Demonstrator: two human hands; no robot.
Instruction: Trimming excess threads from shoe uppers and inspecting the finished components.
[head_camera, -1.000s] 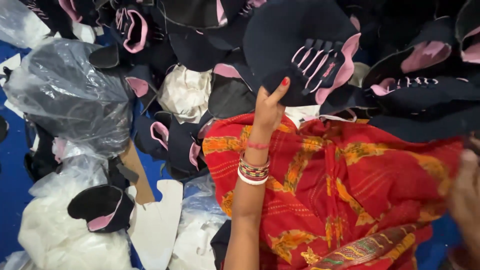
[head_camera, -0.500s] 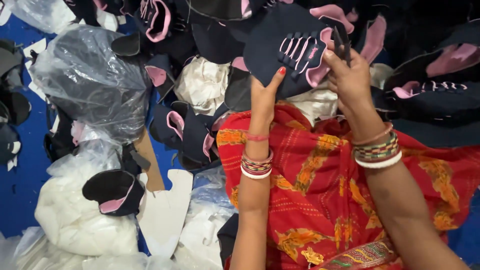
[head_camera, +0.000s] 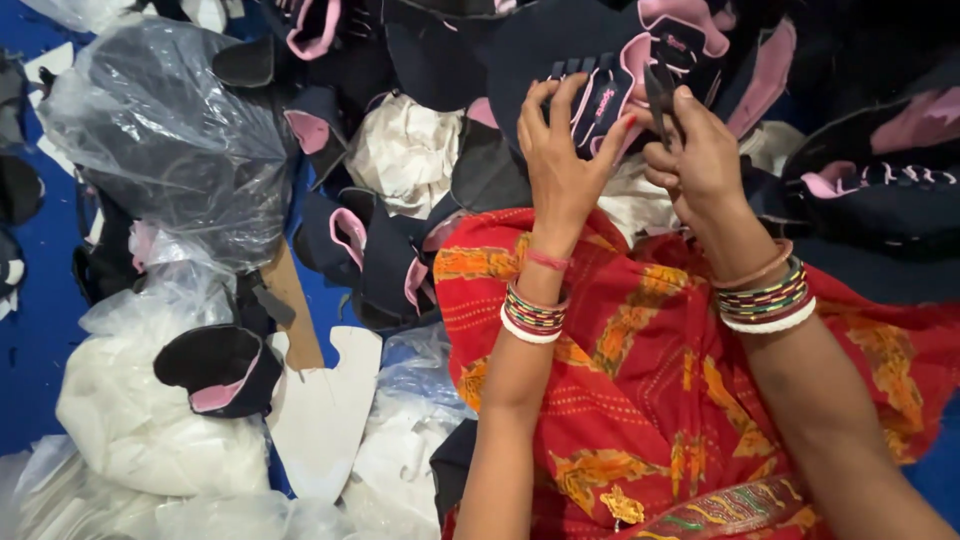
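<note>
A blue floor (head_camera: 40, 330) is seen at the left edge and in gaps between the piled goods; no more of the room is shown. The near right is covered by red cloth (head_camera: 640, 380) printed with orange and yellow motifs, draped and creased.

Far and centre, a heap of dark navy shoe uppers (head_camera: 380, 250) with pink linings is spread, soft and flat-cut. A crumpled clear plastic bag (head_camera: 170, 150), glossy and wrinkled, lies at far left. White fabric bundles (head_camera: 140, 440) are heaped near left, with another white wad (head_camera: 405, 150) among the uppers. A flat white sole-shaped cutout (head_camera: 320, 415) rests near centre, with a brown cardboard strip (head_camera: 290, 305) just beyond it. One shaped black upper (head_camera: 215, 368) with pink inside lies on the white bundle.

The navy and pink shoe upper (head_camera: 600, 70) is held up at far centre-right. The left hand (head_camera: 565, 165) is closed on its lower edge, fingers curled over the front and thumb alongside. The right hand (head_camera: 700, 160) is closed around a small dark tool (head_camera: 662, 100), its tip set against the upper's pink trim; what kind of tool cannot be told. Banded bangles (head_camera: 530, 315) are worn on both wrists.
</note>
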